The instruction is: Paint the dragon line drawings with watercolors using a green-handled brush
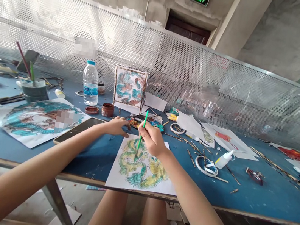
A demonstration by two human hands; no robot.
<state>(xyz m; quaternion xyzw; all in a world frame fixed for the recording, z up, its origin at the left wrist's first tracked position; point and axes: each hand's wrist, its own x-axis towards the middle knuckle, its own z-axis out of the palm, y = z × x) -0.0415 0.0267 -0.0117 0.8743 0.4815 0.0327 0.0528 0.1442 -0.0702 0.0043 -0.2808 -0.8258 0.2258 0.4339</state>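
One green brush (140, 140), pinched by my right fingers (146, 133) over the dragon sheet (144, 171) on the tabletop (92, 166). Long axis near upright, painting end down. Likely light, stiff, softer-tipped; lower handle suits gripping. Left fingers (122, 124) loosely spread, seemingly holding nothing, by the sheet's far-left corner.

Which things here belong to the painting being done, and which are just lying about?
Seem to belong:
- green brush
- yellow-green picture
- paints

Probably just lying about:
- phone
- water bottle
- white squeeze bottle
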